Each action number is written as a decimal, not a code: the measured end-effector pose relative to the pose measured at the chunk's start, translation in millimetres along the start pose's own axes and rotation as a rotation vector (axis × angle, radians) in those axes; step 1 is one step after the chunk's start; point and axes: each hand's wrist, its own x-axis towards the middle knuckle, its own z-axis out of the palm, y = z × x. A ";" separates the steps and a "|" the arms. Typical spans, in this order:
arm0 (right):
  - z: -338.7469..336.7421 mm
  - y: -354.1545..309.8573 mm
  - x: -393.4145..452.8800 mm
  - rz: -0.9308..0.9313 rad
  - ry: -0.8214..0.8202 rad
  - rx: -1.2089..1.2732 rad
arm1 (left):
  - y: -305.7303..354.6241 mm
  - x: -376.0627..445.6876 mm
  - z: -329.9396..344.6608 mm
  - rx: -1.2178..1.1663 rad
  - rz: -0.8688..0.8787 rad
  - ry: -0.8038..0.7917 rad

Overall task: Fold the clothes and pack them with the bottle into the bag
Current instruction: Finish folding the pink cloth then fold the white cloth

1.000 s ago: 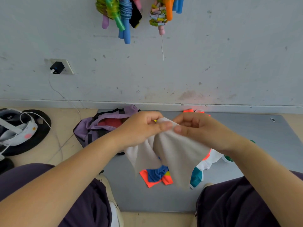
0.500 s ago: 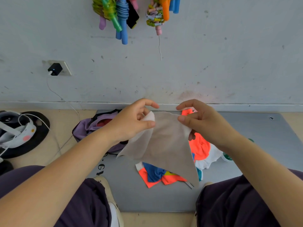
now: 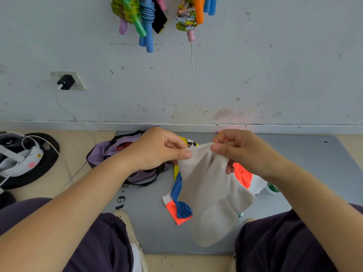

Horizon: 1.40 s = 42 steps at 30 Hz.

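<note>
A beige cloth (image 3: 210, 195) hangs in the air above a grey mat (image 3: 306, 165). My left hand (image 3: 157, 150) pinches its top edge on the left and my right hand (image 3: 237, 152) pinches it on the right, the two hands close together. Under the cloth lies a bright garment (image 3: 178, 205) in orange, blue, white and yellow, partly hidden. The purple bag (image 3: 102, 156) lies open on the mat's far left corner, behind my left hand. A bottle's white and green end (image 3: 272, 188) shows beside my right forearm.
A grey wall runs along the mat's far edge, with coloured skipping ropes (image 3: 147, 18) hanging on it and a charger (image 3: 65, 82) in a socket. A white headset (image 3: 21, 158) with cable rests on a black disc at left. My knees flank the mat's near edge.
My hands have come closer together again, bunching the cloth's top edge. The cloth, spread wide half a second ago, now hangs folded lengthwise and lower.
</note>
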 end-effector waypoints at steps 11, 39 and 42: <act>0.2 0.1 4.0 0.000 0.110 0.065 | -0.6 3.6 -1.4 -0.399 -0.044 0.066; 30.2 -12.1 -10.1 -0.303 0.301 -0.140 | 11.7 1.1 23.9 -0.600 -0.066 0.078; 26.8 -10.6 -9.0 -0.322 0.320 -0.122 | 12.6 -0.2 23.9 -0.667 -0.060 0.041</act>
